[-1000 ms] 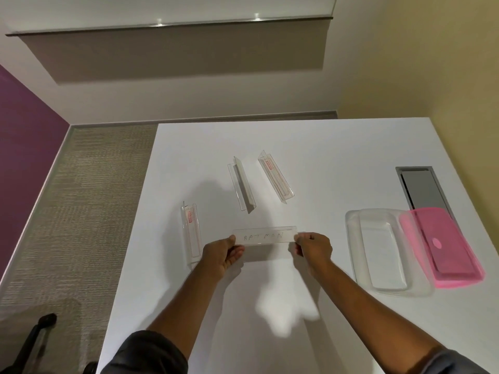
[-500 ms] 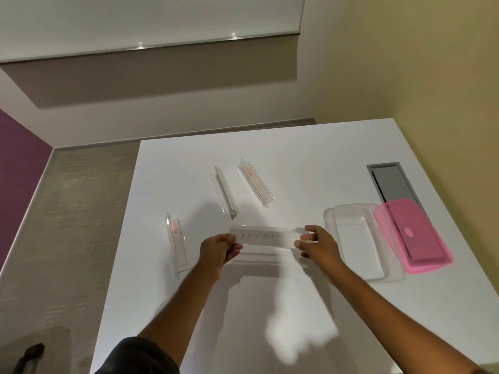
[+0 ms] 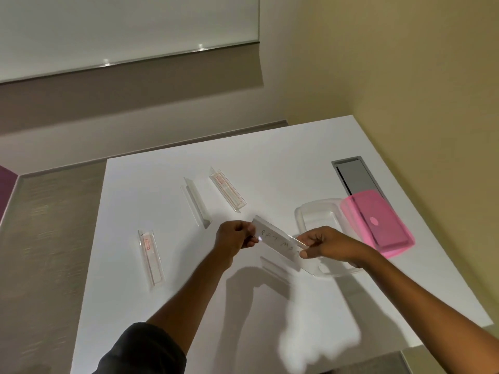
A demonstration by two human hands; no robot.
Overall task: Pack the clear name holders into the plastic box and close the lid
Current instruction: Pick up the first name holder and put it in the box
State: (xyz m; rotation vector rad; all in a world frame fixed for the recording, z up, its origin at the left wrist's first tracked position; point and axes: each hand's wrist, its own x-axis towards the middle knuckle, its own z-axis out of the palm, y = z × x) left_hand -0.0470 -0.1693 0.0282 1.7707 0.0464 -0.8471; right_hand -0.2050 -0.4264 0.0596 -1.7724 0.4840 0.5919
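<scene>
1. Both hands hold one clear holder (image 3: 278,242) above the white table (image 3: 283,157), tilted so its left end sits higher than its right.
2. The left hand (image 3: 234,238) pinches the holder's left end between thumb and fingers.
3. The right hand (image 3: 328,244) grips the right end, fingers closed on it, over the near-left part of the box (image 3: 316,211).
4. The held holder carries handwritten lettering on the paper inside; the words are too smeared to read with certainty.
5. The box is clear, open and lies on the table to the right of the hands; nothing shows inside the part in view.
6. The pink lid (image 3: 378,222) rests just beside the box on its right, partly over a grey panel (image 3: 353,174) set into the table.
7. Three more holders lie on the table: one at the left (image 3: 151,257) with a red mark, one in the middle (image 3: 196,202), and one further back (image 3: 227,192) with red markings.
8. These three lie well apart from the box.
9. A dark sleeve (image 3: 143,349) covers the left upper arm.
</scene>
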